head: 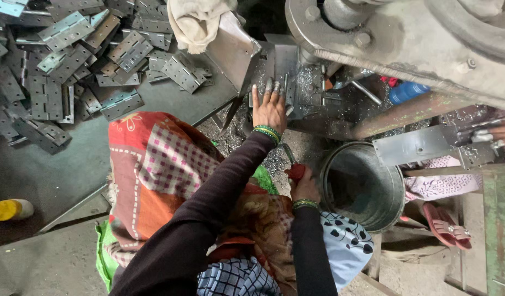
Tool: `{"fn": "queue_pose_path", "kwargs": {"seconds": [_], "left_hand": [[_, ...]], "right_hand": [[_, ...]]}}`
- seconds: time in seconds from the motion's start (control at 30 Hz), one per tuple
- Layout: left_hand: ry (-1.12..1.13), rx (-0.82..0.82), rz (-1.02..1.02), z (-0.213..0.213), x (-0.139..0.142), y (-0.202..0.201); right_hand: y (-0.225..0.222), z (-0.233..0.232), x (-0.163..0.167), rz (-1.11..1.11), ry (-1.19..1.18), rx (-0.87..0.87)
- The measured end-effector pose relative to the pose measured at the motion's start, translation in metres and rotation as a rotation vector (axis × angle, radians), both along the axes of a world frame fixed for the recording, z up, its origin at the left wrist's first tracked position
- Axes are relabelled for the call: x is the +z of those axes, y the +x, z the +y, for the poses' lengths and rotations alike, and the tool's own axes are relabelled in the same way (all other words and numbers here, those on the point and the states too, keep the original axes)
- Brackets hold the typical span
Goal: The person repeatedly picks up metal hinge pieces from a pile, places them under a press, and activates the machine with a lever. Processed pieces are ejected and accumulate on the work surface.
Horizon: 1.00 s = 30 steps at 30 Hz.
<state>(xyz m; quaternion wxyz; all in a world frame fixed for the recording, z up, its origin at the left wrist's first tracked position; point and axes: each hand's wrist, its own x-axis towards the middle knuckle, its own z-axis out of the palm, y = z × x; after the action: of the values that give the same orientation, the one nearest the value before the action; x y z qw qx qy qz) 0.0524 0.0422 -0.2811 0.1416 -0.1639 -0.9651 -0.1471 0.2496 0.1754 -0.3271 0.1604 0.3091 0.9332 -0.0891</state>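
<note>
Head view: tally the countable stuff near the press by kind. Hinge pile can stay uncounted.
Metal bucket: 1
Yellow-capped bottle: 1
Blue bottle: 1
Red-handled tool, in right hand: 1
Pink sandal: 1
Left hand rests flat on the press bed.
Total: 5

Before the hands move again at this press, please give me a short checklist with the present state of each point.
1. Left hand away from the tooling: not ok; its fingers lie flat on the press bed near the die.
2. Right hand has a firm hold: ok; it is closed around the red-handled lever.
3. Workpiece seated under the tool: cannot tell; the hand and metal chips hide it.
4. Metal bucket is placed beside the press: ok; it stands upright, open.
5. Another person's hand stays away: ok; it works on a separate plate at the right.
6. Hinge pile within reach: ok; on the sheet to the left.
</note>
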Motion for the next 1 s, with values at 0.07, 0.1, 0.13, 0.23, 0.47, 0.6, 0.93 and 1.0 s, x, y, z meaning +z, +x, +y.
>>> {"fn": "queue_pose_path", "kwargs": {"seconds": [0.07,0.1,0.13,0.23,0.47,0.6,0.93,1.0], "left_hand": [[0.100,-0.032,-0.021,-0.005,-0.001,0.003],[0.144,-0.033,-0.026,-0.008,-0.001,0.003],[0.132,-0.042,-0.082,-0.012,-0.001,0.006],[0.124,-0.075,-0.101,-0.016,0.003,0.007],[0.085,-0.041,-0.117,-0.001,0.010,-0.017],[0.089,-0.011,0.008,-0.004,0.010,-0.017],[-0.034,-0.044,-0.184,-0.007,0.027,-0.029],[-0.041,-0.018,-0.135,-0.002,0.028,-0.041]], "right_hand": [[0.007,-0.004,-0.010,0.000,0.028,-0.003],[0.005,-0.003,-0.010,0.005,0.036,0.011],[0.005,-0.003,-0.006,-0.013,0.000,0.027],[-0.014,0.009,0.026,-0.055,-0.046,0.039],[-0.009,0.018,0.034,0.064,0.227,0.152],[0.004,0.007,-0.023,0.150,0.129,0.121],[-0.013,0.025,0.048,0.020,0.082,0.160],[-0.014,0.019,0.051,0.066,0.169,0.164]]}}
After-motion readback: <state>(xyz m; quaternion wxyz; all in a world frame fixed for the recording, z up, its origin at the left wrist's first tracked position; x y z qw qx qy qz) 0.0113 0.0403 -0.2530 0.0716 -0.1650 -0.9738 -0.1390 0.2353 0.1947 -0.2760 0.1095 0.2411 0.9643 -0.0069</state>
